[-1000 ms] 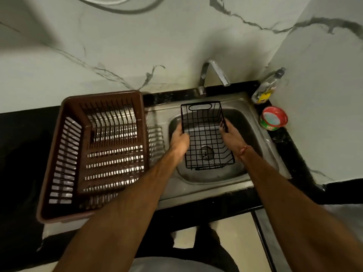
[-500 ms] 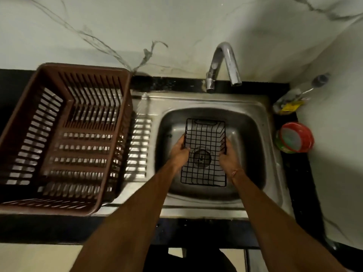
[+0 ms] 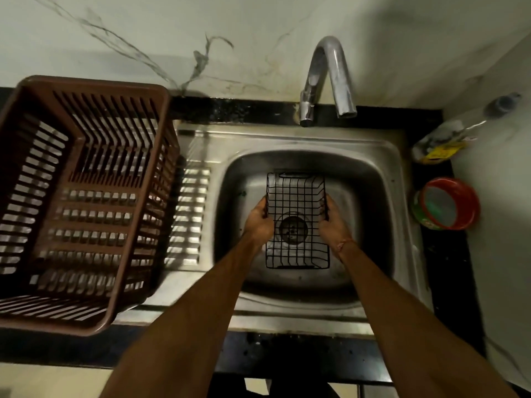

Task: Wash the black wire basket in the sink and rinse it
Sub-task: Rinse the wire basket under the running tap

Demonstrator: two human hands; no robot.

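1. Black wire basket point(image 3: 297, 221) held low inside the sink point(image 3: 370, 173), directly over the drain point(image 3: 293, 228), long axis running 12 to 6 o'clock. Whether resting on the sink floor or hanging just above it, cannot tell.
2. Left hand point(image 3: 258, 222) at the basket's 9 o'clock wall, right hand point(image 3: 333, 225) at its 3 o'clock wall; fingers of both curled over the thin wire rim, gripping it from opposite sides.
3. Tap point(image 3: 330, 79) at 12 o'clock, spout ending over the back edge of the sink, no water visible. Likely trouble: basket sitting too far toward 6 o'clock for a stream to reach, so rinsing only the far end unless shifted back.
4. Once wet or soapy, thin coated wire probably slippery; a loose grip could drop the basket with a clatter against the steel.
5. Turning on the tap needs one hand freed; one-sided hold may tip the basket and swing its far end into the sink wall.
6. Open grid lets water splash through and bounce off the drain, possibly onto the bench point(image 3: 448, 268) and the red tub point(image 3: 448, 203) at 3 o'clock.
7. Soap bottle point(image 3: 439, 139) lying at 2 o'clock, well apart from both hands; a hurried reach could knock it over the edge.
8. Brown crate point(image 3: 83, 196) at 9 o'clock overhanging the front of the bench; an elbow bump might topple it.
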